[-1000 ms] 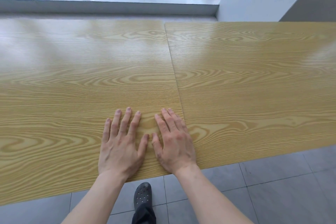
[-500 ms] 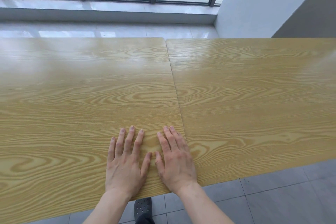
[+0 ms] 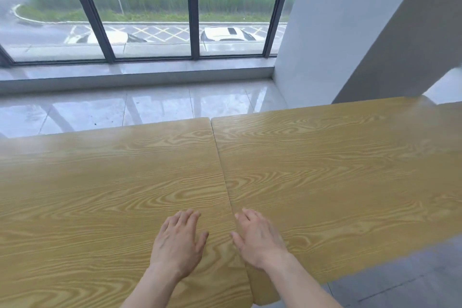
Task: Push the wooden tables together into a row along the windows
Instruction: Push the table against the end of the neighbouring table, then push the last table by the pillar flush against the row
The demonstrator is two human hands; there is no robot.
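Two wooden tables stand side by side, the left table (image 3: pixel 100 195) and the right table (image 3: pixel 337 170), meeting along a thin seam that runs away from me. My left hand (image 3: pixel 178 242) is palm down over the left table just beside the seam, fingers apart. Across the seam, my right hand (image 3: pixel 258 236) is palm down over the right table, fingers loosely spread. Neither hand holds anything. The right table's near edge sits slightly farther from me than the left one's.
A strip of glossy tiled floor (image 3: pixel 155 105) lies between the tables' far edges and the low sill (image 3: pixel 140 72) under the windows (image 3: pixel 150 7). A white wall column (image 3: pixel 337 32) rises at the right. Grey floor (image 3: pixel 412 277) shows at the lower right.
My view has tilted up, showing the windows and more floor beyond the tables. My right hand has shifted across the seam onto the right table, and the hands are now apart.
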